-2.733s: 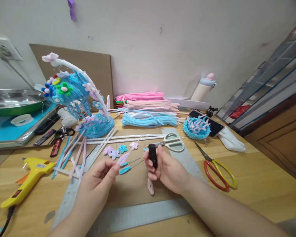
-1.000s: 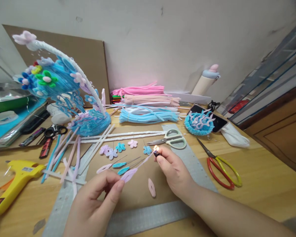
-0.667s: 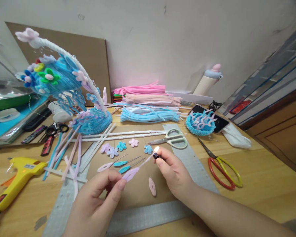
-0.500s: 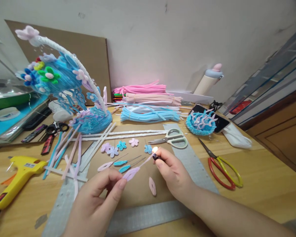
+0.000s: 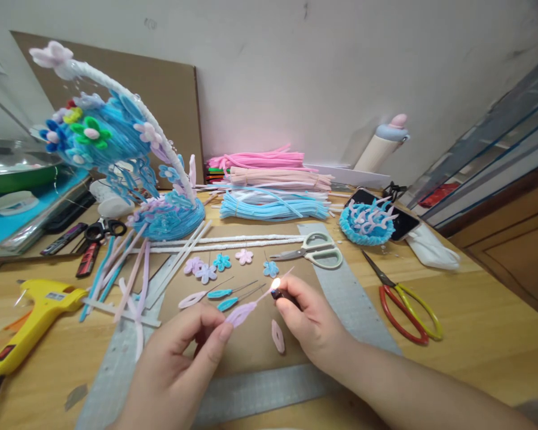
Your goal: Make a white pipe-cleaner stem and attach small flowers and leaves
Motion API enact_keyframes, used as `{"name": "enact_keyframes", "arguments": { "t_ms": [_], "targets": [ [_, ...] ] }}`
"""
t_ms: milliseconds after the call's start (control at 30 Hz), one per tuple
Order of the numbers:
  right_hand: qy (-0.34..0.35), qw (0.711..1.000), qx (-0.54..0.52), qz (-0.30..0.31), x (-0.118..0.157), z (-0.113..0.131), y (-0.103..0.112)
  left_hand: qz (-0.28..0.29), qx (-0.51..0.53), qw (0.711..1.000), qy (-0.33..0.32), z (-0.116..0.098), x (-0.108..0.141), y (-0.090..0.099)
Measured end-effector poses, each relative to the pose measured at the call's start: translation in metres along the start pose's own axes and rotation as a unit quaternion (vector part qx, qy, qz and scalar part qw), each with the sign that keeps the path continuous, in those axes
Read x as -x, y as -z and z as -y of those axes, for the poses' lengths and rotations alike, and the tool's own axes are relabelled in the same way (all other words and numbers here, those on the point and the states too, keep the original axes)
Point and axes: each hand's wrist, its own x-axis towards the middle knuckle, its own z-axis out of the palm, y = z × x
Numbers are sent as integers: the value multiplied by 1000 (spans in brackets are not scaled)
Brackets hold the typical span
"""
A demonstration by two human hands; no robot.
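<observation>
Between thumb and fingers, my left hand (image 5: pixel 183 346) pinches the base of a lilac pipe-cleaner leaf (image 5: pixel 241 313), whose thin stem points up to the right. My right hand (image 5: pixel 311 319) is closed around a dark lighter (image 5: pixel 277 293). Its lit flame (image 5: pixel 275 283) touches or nearly touches the stem. On the brown board (image 5: pixel 246 352) lie a pale pink leaf (image 5: pixel 277 336), two blue leaves (image 5: pixel 227 303) with wire stems and another pale leaf (image 5: pixel 192 299). Several small flowers (image 5: pixel 222 261) sit behind them.
Grey-handled scissors (image 5: pixel 323 249) and red-yellow scissors (image 5: pixel 407 316) lie on the right. A yellow glue gun (image 5: pixel 40 319) is at left, below a blue flower ornament (image 5: pixel 165 215). Pipe-cleaner bundles (image 5: pixel 273 205) and a bottle (image 5: pixel 381 146) stand by the wall.
My right hand has moved slightly left and down with the lighter, so the flame is nearer the leaf along the stem. My left hand still holds the leaf.
</observation>
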Motion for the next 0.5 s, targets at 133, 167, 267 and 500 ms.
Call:
{"name": "enact_keyframes", "arguments": {
  "t_ms": [133, 167, 267, 500],
  "targets": [
    [-16, 999, -22, 17, 2, -7, -2, -4, -2, 1000, -6, 0, 0, 0],
    [-18, 1000, -19, 14, 2, -8, -2, -5, -2, 1000, -7, 0, 0, 1],
    [-22, 1000, -20, 9, 2, -7, -3, -5, -4, 1000, -11, -1, 0, 1],
    [25, 996, -5, -83, -4, 6, 1, -6, -9, 1000, -13, -1, 1, 1]
  ]
}}
